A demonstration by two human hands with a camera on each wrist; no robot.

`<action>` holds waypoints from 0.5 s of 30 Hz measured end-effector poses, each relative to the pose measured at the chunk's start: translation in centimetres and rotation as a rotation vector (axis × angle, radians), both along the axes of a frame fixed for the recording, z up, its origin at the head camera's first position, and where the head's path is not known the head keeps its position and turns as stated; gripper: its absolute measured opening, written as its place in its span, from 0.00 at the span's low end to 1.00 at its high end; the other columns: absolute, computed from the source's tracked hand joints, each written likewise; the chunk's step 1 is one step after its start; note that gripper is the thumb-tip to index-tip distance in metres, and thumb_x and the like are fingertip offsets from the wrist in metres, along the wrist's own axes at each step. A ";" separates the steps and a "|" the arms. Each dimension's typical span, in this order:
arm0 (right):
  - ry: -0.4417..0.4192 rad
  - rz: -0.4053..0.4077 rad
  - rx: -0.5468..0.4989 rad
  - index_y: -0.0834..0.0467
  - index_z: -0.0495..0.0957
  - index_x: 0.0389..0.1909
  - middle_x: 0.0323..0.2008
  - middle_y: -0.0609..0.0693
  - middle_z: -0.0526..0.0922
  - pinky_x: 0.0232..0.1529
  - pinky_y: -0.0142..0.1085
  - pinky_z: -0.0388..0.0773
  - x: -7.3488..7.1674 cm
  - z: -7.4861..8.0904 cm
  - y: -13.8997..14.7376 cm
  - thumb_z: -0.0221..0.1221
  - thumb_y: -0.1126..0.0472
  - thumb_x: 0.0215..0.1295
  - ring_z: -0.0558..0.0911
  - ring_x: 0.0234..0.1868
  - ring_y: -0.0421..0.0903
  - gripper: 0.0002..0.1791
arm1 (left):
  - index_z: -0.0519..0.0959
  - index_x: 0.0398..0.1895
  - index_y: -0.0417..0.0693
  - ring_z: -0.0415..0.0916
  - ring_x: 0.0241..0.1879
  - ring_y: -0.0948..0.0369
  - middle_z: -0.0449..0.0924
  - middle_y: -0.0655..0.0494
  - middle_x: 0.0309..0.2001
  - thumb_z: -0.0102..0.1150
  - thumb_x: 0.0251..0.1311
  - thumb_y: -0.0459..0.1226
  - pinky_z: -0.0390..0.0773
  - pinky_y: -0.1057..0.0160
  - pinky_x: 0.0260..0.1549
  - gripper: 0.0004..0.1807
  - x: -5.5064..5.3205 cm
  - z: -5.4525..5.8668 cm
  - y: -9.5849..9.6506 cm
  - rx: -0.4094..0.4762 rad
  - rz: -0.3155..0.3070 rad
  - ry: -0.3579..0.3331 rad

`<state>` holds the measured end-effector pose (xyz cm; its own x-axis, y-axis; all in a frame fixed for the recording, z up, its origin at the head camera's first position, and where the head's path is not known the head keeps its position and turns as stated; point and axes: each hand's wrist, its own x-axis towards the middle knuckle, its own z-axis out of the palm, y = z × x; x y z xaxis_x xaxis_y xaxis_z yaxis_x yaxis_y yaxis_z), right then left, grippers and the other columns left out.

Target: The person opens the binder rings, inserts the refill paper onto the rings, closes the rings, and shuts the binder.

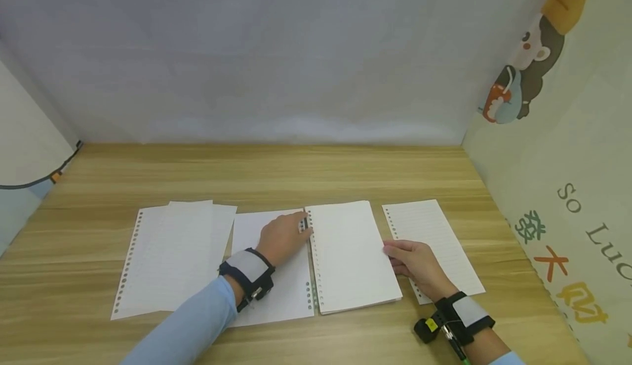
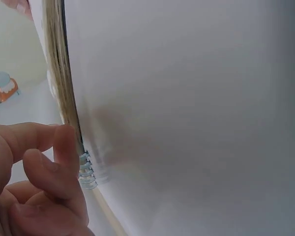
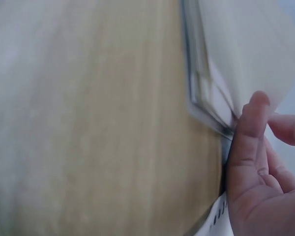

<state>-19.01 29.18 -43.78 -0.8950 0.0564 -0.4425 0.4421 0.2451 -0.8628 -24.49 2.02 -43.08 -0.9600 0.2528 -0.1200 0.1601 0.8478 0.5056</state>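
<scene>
A stack of loose-leaf paper (image 1: 353, 255), punched along its left side, lies in front of me on the table. My left hand (image 1: 282, 240) is at the upper part of that punched side, fingers curled, with short clear binding rings (image 2: 87, 172) at the fingertips. Part of the rings is hidden behind the fingers. With thumb and fingers, my right hand (image 1: 417, 263) pinches the right edge of the stack. In the right wrist view, a top sheet (image 3: 246, 49) bends up from the layers below where the fingers hold it. A punched sheet (image 1: 291, 293) lies beneath my left forearm and hand.
Overlapping punched sheets (image 1: 168, 260) lie at the left. A lined sheet (image 1: 419, 219) lies at the right, partly behind my right hand. The wood-grain table (image 1: 276, 173) meets a pale back wall (image 1: 276, 68), and a printed wall (image 1: 533, 151) stands at the right.
</scene>
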 end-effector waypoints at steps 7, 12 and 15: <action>0.003 0.017 0.053 0.66 0.72 0.57 0.47 0.57 0.81 0.40 0.30 0.79 -0.1 0.1 -0.1 0.57 0.58 0.64 0.82 0.38 0.40 0.23 | 0.81 0.49 0.50 0.69 0.21 0.64 0.78 0.58 0.23 0.59 0.59 0.44 0.64 0.68 0.19 0.16 2.1 0.9 -0.4 0.062 -0.079 -0.032; 0.003 0.022 0.081 0.66 0.72 0.57 0.49 0.59 0.81 0.40 0.30 0.80 -0.1 0.2 0.0 0.57 0.58 0.64 0.82 0.37 0.39 0.23 | 0.83 0.43 0.51 0.66 0.20 0.67 0.72 0.64 0.18 0.62 0.55 0.46 0.62 0.69 0.19 0.14 4.3 0.9 -0.6 0.062 -0.208 -0.086; 0.006 0.022 0.098 0.66 0.72 0.57 0.50 0.59 0.80 0.40 0.30 0.80 0.1 0.1 0.0 0.57 0.58 0.64 0.82 0.38 0.39 0.23 | 0.84 0.42 0.52 0.65 0.20 0.67 0.72 0.65 0.18 0.64 0.53 0.47 0.62 0.70 0.19 0.16 5.2 0.5 -0.7 0.045 -0.253 -0.092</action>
<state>-18.95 29.16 -43.70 -0.8992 0.0792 -0.4304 0.4304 0.3380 -0.8370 -19.31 1.36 -42.54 -0.8512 0.4905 -0.1865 0.3159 0.7627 0.5644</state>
